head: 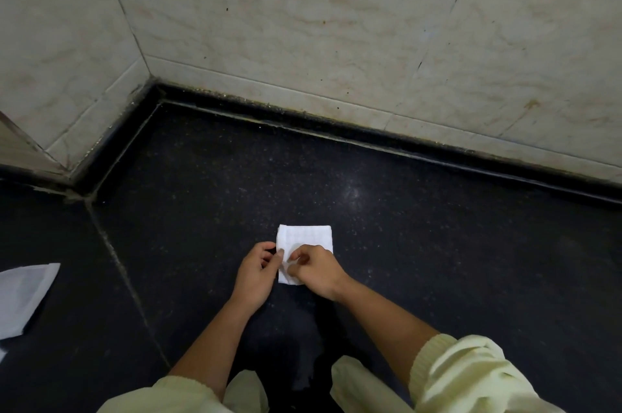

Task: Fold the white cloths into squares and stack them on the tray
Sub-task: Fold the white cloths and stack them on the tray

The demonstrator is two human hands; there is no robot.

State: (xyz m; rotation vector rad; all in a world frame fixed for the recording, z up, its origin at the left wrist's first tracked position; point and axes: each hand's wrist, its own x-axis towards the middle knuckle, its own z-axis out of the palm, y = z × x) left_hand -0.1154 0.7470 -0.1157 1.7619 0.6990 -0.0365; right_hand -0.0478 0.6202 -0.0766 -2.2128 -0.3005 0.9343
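Note:
A small white cloth (305,239), folded to a rough square, lies on the dark speckled counter (420,227) in front of me. My left hand (257,273) pinches the cloth's left edge between thumb and fingers. My right hand (314,269) lies over the cloth's near right part, its fingers curled and pinching the fabric. The near part of the cloth is hidden under my hands. No tray is in view.
Another white cloth (23,295) lies at the left edge of the counter. Tiled walls (336,25) meet in a corner at the back left. A seam (124,274) runs across the counter to the left of my hands.

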